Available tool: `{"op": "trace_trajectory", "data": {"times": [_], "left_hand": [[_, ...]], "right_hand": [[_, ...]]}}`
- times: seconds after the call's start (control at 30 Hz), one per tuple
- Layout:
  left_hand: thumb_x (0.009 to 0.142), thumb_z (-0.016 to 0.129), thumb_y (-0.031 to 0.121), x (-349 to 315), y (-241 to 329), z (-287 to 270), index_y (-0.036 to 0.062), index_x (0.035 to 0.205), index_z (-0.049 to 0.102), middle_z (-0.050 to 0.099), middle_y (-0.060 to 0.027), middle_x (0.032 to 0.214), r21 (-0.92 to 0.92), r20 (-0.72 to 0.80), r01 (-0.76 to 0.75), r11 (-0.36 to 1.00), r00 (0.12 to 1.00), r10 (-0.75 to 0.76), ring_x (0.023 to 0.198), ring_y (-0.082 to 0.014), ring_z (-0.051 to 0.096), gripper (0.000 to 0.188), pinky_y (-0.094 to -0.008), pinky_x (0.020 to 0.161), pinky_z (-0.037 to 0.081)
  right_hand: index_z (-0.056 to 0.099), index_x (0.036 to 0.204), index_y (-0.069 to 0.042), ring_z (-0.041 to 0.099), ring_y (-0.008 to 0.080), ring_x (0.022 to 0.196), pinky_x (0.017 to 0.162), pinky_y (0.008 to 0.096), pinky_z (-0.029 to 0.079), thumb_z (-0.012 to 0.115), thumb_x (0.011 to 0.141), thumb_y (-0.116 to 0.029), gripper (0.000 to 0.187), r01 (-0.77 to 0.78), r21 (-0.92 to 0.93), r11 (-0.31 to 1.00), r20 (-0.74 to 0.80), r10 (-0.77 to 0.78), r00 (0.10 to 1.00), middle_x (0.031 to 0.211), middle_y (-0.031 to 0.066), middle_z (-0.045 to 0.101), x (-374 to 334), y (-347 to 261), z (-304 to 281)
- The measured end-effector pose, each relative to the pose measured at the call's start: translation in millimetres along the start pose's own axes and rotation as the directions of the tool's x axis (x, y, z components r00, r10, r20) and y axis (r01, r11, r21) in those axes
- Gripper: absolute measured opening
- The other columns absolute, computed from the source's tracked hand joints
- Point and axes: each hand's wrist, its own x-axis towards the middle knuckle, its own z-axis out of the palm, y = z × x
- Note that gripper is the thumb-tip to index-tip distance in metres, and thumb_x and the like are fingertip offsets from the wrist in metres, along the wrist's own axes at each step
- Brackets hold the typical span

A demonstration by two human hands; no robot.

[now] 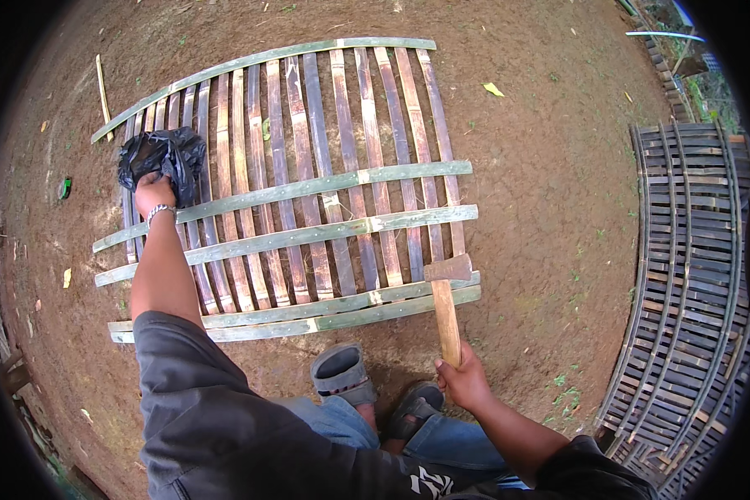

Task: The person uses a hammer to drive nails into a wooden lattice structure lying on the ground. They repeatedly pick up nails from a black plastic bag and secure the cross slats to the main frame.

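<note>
My left hand (154, 193) reaches forward and is closed on a crumpled black plastic bag (175, 158) at the left side of a bamboo slat panel (303, 179). What the bag contains cannot be made out. Down at the right, my right hand (465, 382) grips the wooden handle of a hatchet (447, 308). Its rusty head is uppermost, over the near right corner of the panel. Dark upright slats make up the panel, with greenish bamboo strips laid across them at the far end, middle and near end.
Brown bare soil (542, 192) surrounds the panel. To the right, more slatted bamboo panels (683, 275) lie stacked. A small green and black object (64, 188) and a thin bamboo stick (102, 93) are on the left. My sandalled feet (346, 375) stand close to the panel's near edge.
</note>
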Motion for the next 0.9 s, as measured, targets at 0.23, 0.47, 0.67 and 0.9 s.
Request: {"op": "trace_trajectory", "data": {"times": [0.23,0.47,0.67,0.9], "left_hand": [[0.087,0.078,0.015,15,-1,-3,0.0019,0.107,0.074,0.077,-0.0157,0.103,-0.173,-0.179,0.002,0.985,0.983,-0.033,0.092,-0.0240,0.075,0.025,-0.0343,0.085,0.057],[0.092,0.075,0.007,-72,142,-44,-0.0017,0.109,0.076,0.078,-0.0087,0.100,-0.753,-0.164,-0.346,0.559,0.922,0.349,0.090,-0.0130,0.071,0.020,-0.0256,0.083,0.055],[0.092,0.075,0.012,-227,213,10,0.0124,0.115,0.077,0.078,-0.0055,0.110,-0.735,0.394,-0.189,0.651,0.663,0.637,0.096,-0.0123,0.073,0.023,-0.0305,0.088,0.059],[0.091,0.078,0.017,-318,232,87,0.0071,0.108,0.078,0.078,-0.0104,0.099,-0.642,0.590,-0.234,0.730,0.456,0.666,0.085,-0.0133,0.071,0.020,-0.0296,0.077,0.056]], "right_hand": [[0.044,0.135,-0.001,0.057,0.0107,0.057,0.051,0.0287,0.050,0.066,0.098,-0.006,0.043,0.004,0.042,0.999,0.005,-0.004,1.000,0.076,0.0026,0.057,-2,5,3],[0.045,0.129,-0.001,0.057,0.0111,0.056,0.051,0.0291,0.050,0.066,0.098,-0.006,0.037,0.027,0.061,0.998,-0.047,-0.024,0.999,0.075,0.0026,0.056,5,7,0],[0.047,0.127,-0.002,0.056,0.0109,0.056,0.050,0.0295,0.049,0.066,0.098,-0.007,0.035,0.099,0.152,0.983,-0.036,-0.094,0.995,0.073,0.0025,0.056,20,-16,14],[0.044,0.140,-0.002,0.054,0.0101,0.054,0.050,0.0283,0.047,0.067,0.097,-0.006,0.049,0.187,0.196,0.963,-0.077,-0.175,0.982,0.076,0.0017,0.056,38,-28,14]]}}
